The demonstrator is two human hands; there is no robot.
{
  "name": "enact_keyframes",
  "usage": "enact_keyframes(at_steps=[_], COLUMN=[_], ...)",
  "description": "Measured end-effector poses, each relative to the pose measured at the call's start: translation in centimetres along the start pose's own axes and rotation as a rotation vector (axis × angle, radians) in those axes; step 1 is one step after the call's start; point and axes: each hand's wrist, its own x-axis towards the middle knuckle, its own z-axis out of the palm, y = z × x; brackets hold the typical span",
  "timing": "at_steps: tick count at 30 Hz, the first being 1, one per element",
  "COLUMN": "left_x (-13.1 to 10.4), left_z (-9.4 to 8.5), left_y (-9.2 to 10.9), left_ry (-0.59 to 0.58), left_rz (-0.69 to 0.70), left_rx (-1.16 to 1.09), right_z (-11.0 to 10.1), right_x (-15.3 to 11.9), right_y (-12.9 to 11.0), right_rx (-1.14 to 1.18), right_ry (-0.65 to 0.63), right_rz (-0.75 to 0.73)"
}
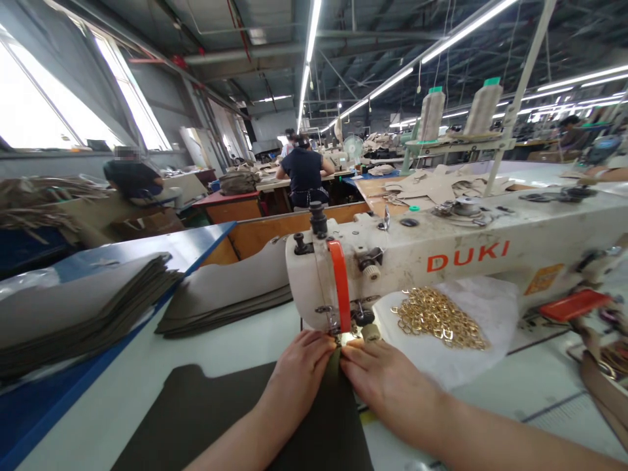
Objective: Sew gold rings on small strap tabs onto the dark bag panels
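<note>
A dark olive fabric panel (216,412) lies on the pale sewing table, its far end under the head of a white sewing machine (392,261). My left hand (307,363) pinches the panel's edge just left of the needle area. On the other side, my right hand (377,369) presses its closed fingers on the same edge. Between the hands a narrow olive strip (335,373) runs toward the presser foot. The fingertips and the machine's small lamp glow partly hide the needle.
Gold-coloured metal rings (436,317) lie on a white plastic sheet (490,314) at right. Stacked dark panels (220,294) sit behind the left hand, with another stack (83,314) farther left. Thread cones (432,114) stand above the machine. A seated person (305,170) works ahead.
</note>
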Motion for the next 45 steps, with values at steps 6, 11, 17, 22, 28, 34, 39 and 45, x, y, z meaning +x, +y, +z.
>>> enact_keyframes(at_steps=[6, 11, 17, 22, 28, 34, 39, 45], left_x=[-0.6, -1.8, -2.0, -2.0, -2.3, -2.0, -1.7, -1.8], left_z=[-0.9, -1.3, -1.7, -1.7, -1.3, -1.3, -1.3, -1.2], left_y=[0.7, 1.0, 1.2, 0.9, 0.4, 0.3, 0.4, 0.3], left_ry=[-0.049, -0.142, -0.252, -0.25, -0.223, -0.221, -0.234, -0.241], left_rz=[-0.02, -0.003, 0.134, 0.162, 0.147, 0.111, 0.13, 0.126], left_rx=[0.022, 0.165, 0.291, 0.333, 0.288, 0.274, 0.274, 0.255], right_z=[-0.4, -0.5, -0.8, -1.0, -0.7, -0.5, -0.7, -0.7], right_x=[-0.7, -0.7, -0.6, -0.4, 0.0, 0.3, 0.6, 0.6], right_y=[-0.3, -0.2, -0.3, -0.4, -0.2, -0.1, 0.0, 0.1], right_rx=[0.109, 0.107, 0.078, 0.068, 0.064, 0.047, 0.05, 0.051], right_ry=[-0.013, -0.036, -0.061, -0.076, -0.084, -0.108, -0.131, -0.123], right_rz=[-0.047, -0.076, -0.091, -0.089, -0.083, -0.077, -0.085, -0.093])
